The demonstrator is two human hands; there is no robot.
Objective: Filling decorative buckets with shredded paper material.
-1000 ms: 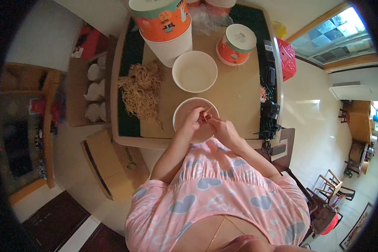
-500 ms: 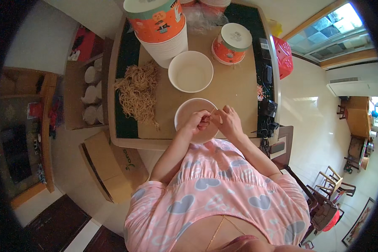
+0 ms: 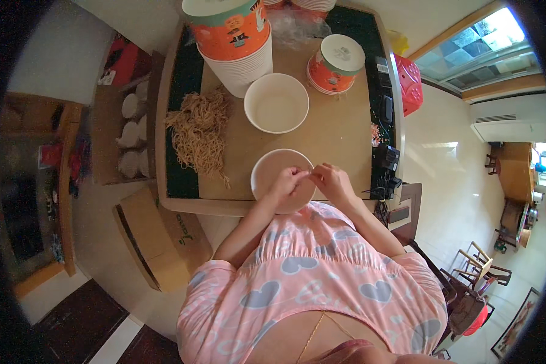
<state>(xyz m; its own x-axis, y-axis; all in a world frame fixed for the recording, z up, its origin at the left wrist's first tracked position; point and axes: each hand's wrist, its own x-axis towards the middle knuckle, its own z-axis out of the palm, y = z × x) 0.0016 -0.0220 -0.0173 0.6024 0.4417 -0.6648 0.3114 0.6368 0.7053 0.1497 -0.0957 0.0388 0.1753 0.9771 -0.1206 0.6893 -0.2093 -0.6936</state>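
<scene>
A white paper bowl (image 3: pixel 267 173) stands at the near edge of the table (image 3: pixel 340 130). My left hand (image 3: pixel 288 182) and my right hand (image 3: pixel 330 181) meet just above its right side, fingertips pinched together on something small that I cannot make out. A second empty white bowl (image 3: pixel 276 103) sits a little farther back. A heap of dry brown noodles (image 3: pixel 199 132) lies on the table's left part. A stack of orange-printed paper tubs (image 3: pixel 233 39) rises at the back, and a lidded orange tub (image 3: pixel 335 62) is to its right.
A cardboard box (image 3: pixel 158 233) lies on the floor at the left near corner. A low shelf with white containers (image 3: pixel 127 130) is left of the table. A red stool (image 3: pixel 409 85) and dark devices with cables (image 3: pixel 385 167) are on the right.
Both hands have stayed over the near bowl, the fingers working slightly; the right hand has shifted a little to the right. The camera view has tilted slightly.
</scene>
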